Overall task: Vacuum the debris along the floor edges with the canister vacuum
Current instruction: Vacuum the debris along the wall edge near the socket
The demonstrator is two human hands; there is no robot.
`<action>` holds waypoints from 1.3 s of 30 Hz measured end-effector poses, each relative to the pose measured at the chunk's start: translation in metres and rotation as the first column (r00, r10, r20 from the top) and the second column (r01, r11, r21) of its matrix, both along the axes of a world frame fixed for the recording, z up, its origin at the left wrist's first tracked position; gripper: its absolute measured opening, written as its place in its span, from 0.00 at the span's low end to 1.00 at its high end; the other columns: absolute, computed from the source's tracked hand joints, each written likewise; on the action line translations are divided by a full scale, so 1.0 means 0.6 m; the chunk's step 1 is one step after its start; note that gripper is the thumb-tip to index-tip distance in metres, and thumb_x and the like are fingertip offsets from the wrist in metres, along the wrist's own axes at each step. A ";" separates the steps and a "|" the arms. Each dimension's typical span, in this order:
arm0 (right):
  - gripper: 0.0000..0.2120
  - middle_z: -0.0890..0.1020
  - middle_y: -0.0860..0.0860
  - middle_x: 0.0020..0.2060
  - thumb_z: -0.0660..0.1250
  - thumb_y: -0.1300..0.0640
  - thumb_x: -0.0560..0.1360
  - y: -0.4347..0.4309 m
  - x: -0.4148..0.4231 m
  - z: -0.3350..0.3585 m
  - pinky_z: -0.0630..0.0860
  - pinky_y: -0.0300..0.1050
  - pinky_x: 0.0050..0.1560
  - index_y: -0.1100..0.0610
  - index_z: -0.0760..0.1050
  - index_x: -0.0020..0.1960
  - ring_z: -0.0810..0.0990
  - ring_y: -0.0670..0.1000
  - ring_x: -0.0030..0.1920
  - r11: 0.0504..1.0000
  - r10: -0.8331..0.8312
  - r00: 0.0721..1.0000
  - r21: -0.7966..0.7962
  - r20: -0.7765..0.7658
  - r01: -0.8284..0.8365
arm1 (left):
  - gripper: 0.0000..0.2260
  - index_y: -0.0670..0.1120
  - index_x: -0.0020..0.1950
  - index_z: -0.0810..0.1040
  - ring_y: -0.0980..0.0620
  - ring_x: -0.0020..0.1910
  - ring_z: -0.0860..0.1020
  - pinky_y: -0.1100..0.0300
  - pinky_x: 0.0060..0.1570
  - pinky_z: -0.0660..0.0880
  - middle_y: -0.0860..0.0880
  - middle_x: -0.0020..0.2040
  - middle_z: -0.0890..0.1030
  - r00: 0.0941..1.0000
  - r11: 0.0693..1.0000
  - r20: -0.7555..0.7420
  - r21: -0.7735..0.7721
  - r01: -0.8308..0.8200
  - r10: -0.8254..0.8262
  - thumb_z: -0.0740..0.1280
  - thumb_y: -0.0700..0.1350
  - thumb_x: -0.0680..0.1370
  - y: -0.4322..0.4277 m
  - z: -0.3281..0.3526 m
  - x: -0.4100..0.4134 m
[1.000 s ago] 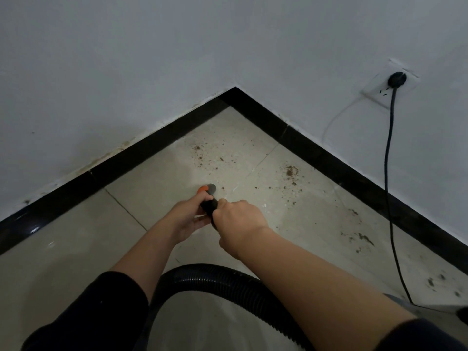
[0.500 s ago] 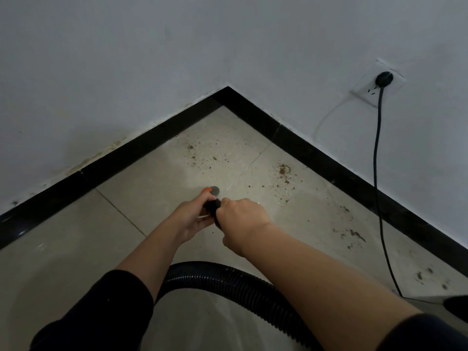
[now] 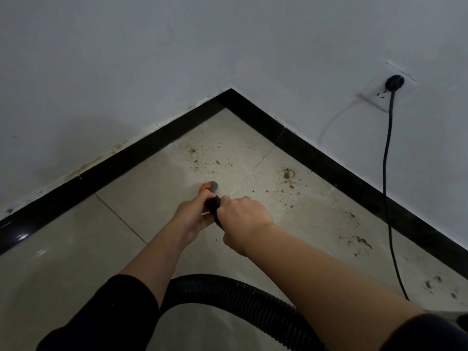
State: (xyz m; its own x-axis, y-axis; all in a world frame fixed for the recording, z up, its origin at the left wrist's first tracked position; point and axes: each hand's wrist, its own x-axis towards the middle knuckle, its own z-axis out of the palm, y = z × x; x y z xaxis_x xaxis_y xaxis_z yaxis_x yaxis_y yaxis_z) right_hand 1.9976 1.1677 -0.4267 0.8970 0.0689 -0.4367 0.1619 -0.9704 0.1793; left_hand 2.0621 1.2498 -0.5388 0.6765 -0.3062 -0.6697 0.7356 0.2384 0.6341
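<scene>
Two white painted walls (image 3: pixel 101 59) meet in a corner at the back. A black skirting strip (image 3: pixel 126 158) runs along the bottom of both. The pale tiled floor (image 3: pixel 63 274) lies in front.

In the middle, the left hand (image 3: pixel 192 219) and the right hand (image 3: pixel 243 219) sit side by side, gripping the end of the black ribbed vacuum hose (image 3: pixel 228 292). Its grey tip with an orange ring (image 3: pixel 211 186) sticks out past them toward the corner. The hose loops back under the arms.

Brown crumbs of dirt (image 3: pixel 287 173) lie on the floor beyond the tip and along the right wall. On that wall is a white wall socket (image 3: pixel 379 97) with a black plug (image 3: pixel 393 82) in it. A thin black cord (image 3: pixel 386 158) hangs down to the floor.
</scene>
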 end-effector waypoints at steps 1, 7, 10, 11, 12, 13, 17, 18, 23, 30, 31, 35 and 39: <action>0.16 0.74 0.55 0.55 0.63 0.61 0.78 0.001 0.003 0.000 0.67 0.44 0.41 0.61 0.69 0.65 0.76 0.57 0.54 1.000 0.002 1.000 0.005 0.006 -0.002 | 0.14 0.38 0.61 0.78 0.51 0.40 0.80 0.63 0.29 0.77 0.43 0.47 0.80 1.000 1.000 0.001 0.008 -0.007 0.007 0.67 0.43 0.77 0.000 0.000 0.003; 0.17 0.74 0.56 0.50 0.61 0.62 0.79 0.009 0.024 -0.004 0.67 0.44 0.41 0.62 0.66 0.67 0.76 0.57 0.54 1.000 0.010 1.000 0.025 0.029 -0.011 | 0.11 0.36 0.55 0.79 0.51 0.38 0.81 0.62 0.30 0.78 0.44 0.44 0.80 0.997 0.997 0.002 0.035 -0.072 0.072 0.68 0.43 0.77 0.008 -0.005 0.022; 0.17 0.62 0.53 0.36 0.62 0.62 0.79 0.016 0.033 -0.009 0.67 0.44 0.41 0.63 0.66 0.67 0.76 0.57 0.54 0.999 0.015 1.000 0.039 0.014 -0.016 | 0.12 0.36 0.55 0.79 0.50 0.39 0.81 0.62 0.32 0.78 0.42 0.47 0.81 0.996 0.995 -0.002 0.039 -0.091 0.091 0.68 0.43 0.77 0.016 -0.009 0.032; 0.18 0.59 0.52 0.35 0.62 0.62 0.79 0.018 0.036 -0.010 0.66 0.44 0.41 0.63 0.66 0.67 0.76 0.57 0.53 0.999 0.020 1.000 0.045 0.012 -0.020 | 0.12 0.36 0.56 0.79 0.50 0.40 0.81 0.62 0.32 0.78 0.42 0.48 0.81 0.996 0.995 0.000 0.037 -0.094 0.094 0.68 0.43 0.77 0.018 -0.010 0.034; 0.18 0.58 0.52 0.34 0.61 0.62 0.79 0.019 0.039 -0.011 0.66 0.44 0.41 0.63 0.66 0.67 0.76 0.57 0.53 0.998 0.024 1.000 0.051 0.014 -0.024 | 0.13 0.36 0.57 0.79 0.50 0.41 0.82 0.62 0.33 0.79 0.42 0.49 0.81 0.995 0.995 0.003 0.036 -0.095 0.095 0.68 0.43 0.77 0.020 -0.010 0.037; 0.18 0.58 0.52 0.34 0.61 0.62 0.79 0.021 0.042 -0.012 0.67 0.44 0.41 0.63 0.65 0.68 0.75 0.57 0.53 0.998 0.026 1.000 0.056 0.016 -0.027 | 0.14 0.35 0.57 0.78 0.49 0.42 0.82 0.61 0.34 0.79 0.41 0.51 0.81 0.995 0.995 0.005 0.036 -0.096 0.096 0.68 0.43 0.77 0.022 -0.011 0.040; 0.18 0.57 0.51 0.34 0.60 0.63 0.79 0.026 0.056 -0.016 0.67 0.44 0.41 0.63 0.65 0.68 0.75 0.57 0.53 0.997 0.022 1.000 0.077 0.022 -0.023 | 0.14 0.35 0.59 0.78 0.47 0.46 0.83 0.60 0.37 0.79 0.39 0.55 0.82 0.993 0.993 0.005 0.038 -0.114 0.114 0.68 0.43 0.77 0.031 -0.013 0.052; 0.18 0.57 0.51 0.33 0.60 0.63 0.79 0.027 0.059 -0.017 0.67 0.44 0.41 0.63 0.65 0.68 0.74 0.57 0.52 0.997 0.021 0.999 0.079 0.025 -0.023 | 0.14 0.35 0.59 0.78 0.47 0.45 0.83 0.60 0.36 0.79 0.39 0.55 0.82 0.993 0.992 0.006 0.039 -0.121 0.120 0.68 0.42 0.77 0.033 -0.013 0.056; 0.19 0.56 0.52 0.33 0.60 0.63 0.79 0.032 0.073 -0.026 0.66 0.44 0.40 0.64 0.64 0.69 0.75 0.57 0.51 0.996 0.025 0.999 0.080 0.039 -0.028 | 0.15 0.35 0.60 0.78 0.48 0.44 0.83 0.61 0.34 0.79 0.39 0.53 0.82 0.992 0.990 0.018 0.050 -0.128 0.128 0.68 0.42 0.77 0.041 -0.016 0.070; 0.19 0.56 0.52 0.34 0.61 0.63 0.79 0.036 0.085 -0.037 0.68 0.45 0.40 0.64 0.63 0.69 0.74 0.57 0.52 0.993 0.008 0.998 0.116 0.061 -0.015 | 0.15 0.35 0.59 0.77 0.46 0.50 0.83 0.60 0.38 0.80 0.39 0.55 0.82 0.990 0.987 0.041 0.082 -0.142 0.139 0.69 0.42 0.76 0.048 -0.017 0.085; 0.20 0.55 0.52 0.34 0.61 0.63 0.79 0.036 0.087 -0.038 0.68 0.45 0.40 0.64 0.63 0.69 0.74 0.57 0.52 0.993 0.006 0.998 0.119 0.065 -0.013 | 0.15 0.36 0.59 0.77 0.46 0.50 0.83 0.60 0.38 0.80 0.39 0.55 0.82 0.990 0.986 0.043 0.088 -0.140 0.137 0.69 0.42 0.76 0.049 -0.016 0.087; 0.20 0.55 0.52 0.33 0.62 0.63 0.78 0.036 0.097 -0.041 0.68 0.45 0.40 0.63 0.63 0.69 0.69 0.55 0.44 0.993 -0.003 0.998 0.116 0.064 -0.005 | 0.13 0.36 0.58 0.77 0.45 0.50 0.83 0.59 0.39 0.80 0.39 0.54 0.82 0.988 0.984 0.037 0.092 -0.153 0.150 0.68 0.42 0.77 0.052 -0.016 0.097; 0.19 0.56 0.52 0.34 0.62 0.62 0.79 0.036 0.105 -0.045 0.68 0.46 0.40 0.63 0.64 0.68 0.67 0.55 0.43 0.992 -0.006 0.998 0.124 0.070 -0.002 | 0.10 0.38 0.55 0.77 0.46 0.50 0.83 0.60 0.39 0.80 0.39 0.53 0.82 0.989 0.984 0.042 0.096 -0.148 0.145 0.68 0.42 0.77 0.054 -0.018 0.105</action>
